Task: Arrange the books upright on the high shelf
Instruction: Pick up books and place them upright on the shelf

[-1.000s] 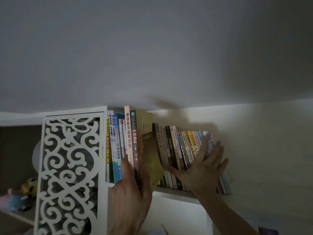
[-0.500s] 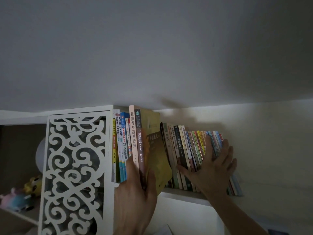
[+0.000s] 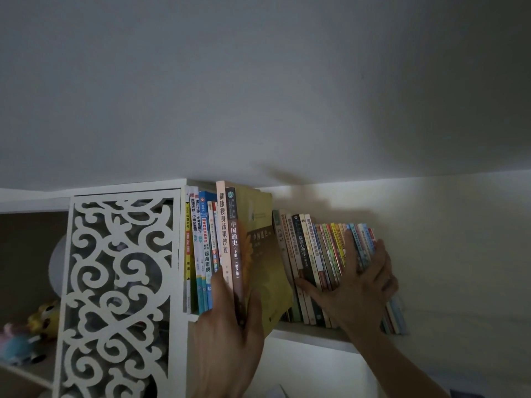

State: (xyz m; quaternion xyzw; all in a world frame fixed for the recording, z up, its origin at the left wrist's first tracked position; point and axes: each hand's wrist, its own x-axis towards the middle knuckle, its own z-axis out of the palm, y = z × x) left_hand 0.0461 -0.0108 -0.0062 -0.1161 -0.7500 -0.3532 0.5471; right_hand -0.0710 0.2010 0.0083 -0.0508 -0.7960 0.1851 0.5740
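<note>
The left hand [image 3: 230, 320] grips the lower spines of two tall books [image 3: 231, 239], thumb on one side and fingers on the other, holding them upright just right of the upright blue and white books [image 3: 201, 248]. The right hand [image 3: 356, 285] lies flat, fingers spread and straight, pressing on the leaning row of thin books [image 3: 324, 254]. Both groups stand on the high shelf [image 3: 310, 334], close under the ceiling. The tall pair looks stiff and fairly heavy, best held low at the spine (as it is). The thin paperbacks seem light and floppy, likely to slide or fan out; a broad palm against their spines suits them better than a pinch.
</note>
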